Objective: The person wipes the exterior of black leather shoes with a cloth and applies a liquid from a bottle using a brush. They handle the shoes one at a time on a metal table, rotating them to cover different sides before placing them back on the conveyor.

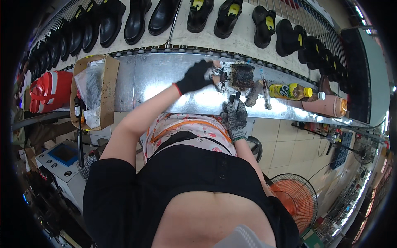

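- Reaching out over the shiny sheet-metal tabletop (144, 78), the left hand (194, 76) in a black glove is touching the blackened, glue-crusted pot (242, 76) at its left side; how far its fingers are closing cannot be told.
- The right hand (235, 118), in a grey speckled knit glove, is gripping a dark slim tool (236, 99) that is pointing toward the far side, just near of the pot.
- A yellow plastic drink bottle (289, 91) is lying on its side to the right of the pot, with a tan cylindrical container (326, 106) lying further right.
- An open cardboard box (93, 93) holding clear plastic bags is sitting at the left end of the tabletop.
- Black boots (136, 18) are standing in a row on the far conveyor.
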